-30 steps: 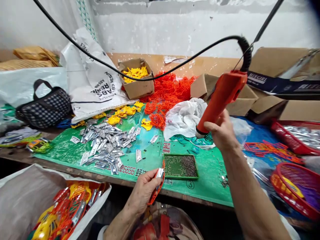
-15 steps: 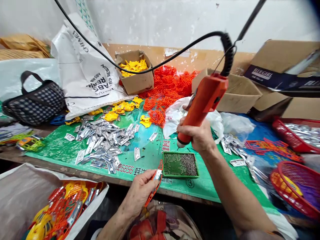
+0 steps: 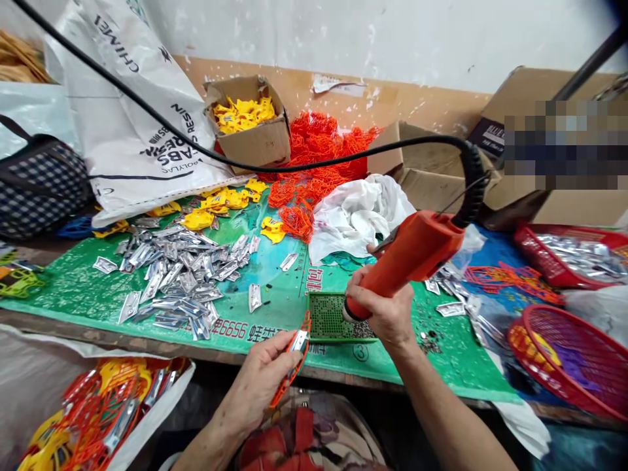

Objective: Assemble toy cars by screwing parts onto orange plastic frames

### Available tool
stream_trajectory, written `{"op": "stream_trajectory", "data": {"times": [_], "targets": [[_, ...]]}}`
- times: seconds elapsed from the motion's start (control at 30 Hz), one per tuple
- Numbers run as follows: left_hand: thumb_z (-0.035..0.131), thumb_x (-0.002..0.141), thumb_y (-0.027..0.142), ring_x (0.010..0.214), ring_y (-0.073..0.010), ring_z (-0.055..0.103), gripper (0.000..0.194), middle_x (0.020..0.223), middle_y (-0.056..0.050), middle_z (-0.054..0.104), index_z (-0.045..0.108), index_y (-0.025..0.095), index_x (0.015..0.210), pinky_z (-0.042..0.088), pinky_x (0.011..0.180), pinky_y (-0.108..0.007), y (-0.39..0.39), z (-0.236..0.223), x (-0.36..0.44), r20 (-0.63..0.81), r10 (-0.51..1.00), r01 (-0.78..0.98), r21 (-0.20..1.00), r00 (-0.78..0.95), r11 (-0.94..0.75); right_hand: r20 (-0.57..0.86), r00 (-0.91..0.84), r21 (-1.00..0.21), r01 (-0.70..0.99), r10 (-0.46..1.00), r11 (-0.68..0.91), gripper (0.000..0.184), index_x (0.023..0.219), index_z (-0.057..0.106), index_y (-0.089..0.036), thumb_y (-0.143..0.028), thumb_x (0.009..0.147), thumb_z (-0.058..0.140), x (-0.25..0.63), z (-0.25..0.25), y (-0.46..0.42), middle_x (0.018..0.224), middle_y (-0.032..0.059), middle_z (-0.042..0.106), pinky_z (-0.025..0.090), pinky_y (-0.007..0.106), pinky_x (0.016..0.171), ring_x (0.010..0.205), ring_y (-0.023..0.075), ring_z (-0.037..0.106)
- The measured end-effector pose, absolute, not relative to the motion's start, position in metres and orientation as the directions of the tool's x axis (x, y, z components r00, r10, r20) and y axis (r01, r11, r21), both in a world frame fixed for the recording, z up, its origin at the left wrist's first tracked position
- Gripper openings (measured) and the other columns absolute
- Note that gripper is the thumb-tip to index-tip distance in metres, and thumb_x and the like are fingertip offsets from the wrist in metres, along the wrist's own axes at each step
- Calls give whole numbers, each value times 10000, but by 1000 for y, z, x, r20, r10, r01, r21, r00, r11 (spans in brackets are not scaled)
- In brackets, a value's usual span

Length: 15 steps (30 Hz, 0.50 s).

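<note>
Beside the near left corner of the green tray (image 3: 316, 341), at the front edge of the counter (image 3: 343, 375), a slim orange piece (image 3: 285, 384) with a silvery plate (image 3: 299, 341) against it is tilted upward in the left hand (image 3: 258, 373), pinched between thumb and fingers. It looks light and thin, likely plastic and apt to flex, while the shiny plate may be slick; a grip across both, near the middle, seems surest, with the thumb lying over the plate. The right hand (image 3: 390, 311) is wrapped around the lower barrel of a red power tool (image 3: 409, 252), whose pale nose points down at the tray; whether it touches anything there cannot be told. The tool seems the heavier and stiffer load, best taken round the barrel, and the black cable (image 3: 294, 168) at its upper end may tug as it swings. Small dark bits fill the tray's right part. Farther left lies a loose pile of silvery plates (image 3: 191, 271), with yellow parts (image 3: 199, 219) behind it; beyond the tray are a crumpled white cloth (image 3: 353, 209) and a tangled orange heap (image 3: 321, 150).
</note>
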<state>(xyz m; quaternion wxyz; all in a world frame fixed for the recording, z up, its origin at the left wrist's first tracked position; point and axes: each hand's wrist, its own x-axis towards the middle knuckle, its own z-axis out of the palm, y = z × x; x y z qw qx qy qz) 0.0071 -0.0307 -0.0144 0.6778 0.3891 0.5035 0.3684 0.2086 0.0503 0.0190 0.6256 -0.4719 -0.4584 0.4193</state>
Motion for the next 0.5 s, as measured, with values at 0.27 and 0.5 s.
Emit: {"op": "stream_trajectory", "data": {"times": [0.27, 0.5], "targets": [[663, 835, 299, 804, -192, 584, 277, 820, -13, 685, 768, 225, 1080, 428, 774, -267, -31, -17, 9, -409, 876, -188, 868, 257, 460, 166, 250, -979, -76, 954, 191, 158, 682, 668, -200, -210, 582, 790, 207, 13, 49, 660, -11, 655, 489, 311, 594, 590, 162, 579], [668, 841, 294, 818, -177, 580, 280, 854, -12, 690, 763, 224, 1095, 427, 785, -249, -31, -20, 9, -409, 870, -207, 859, 275, 469, 183, 249, -971, -107, 951, 215, 142, 669, 674, -191, -193, 580, 784, 207, 9, 50, 637, -17, 650, 485, 298, 572, 572, 151, 577]]}}
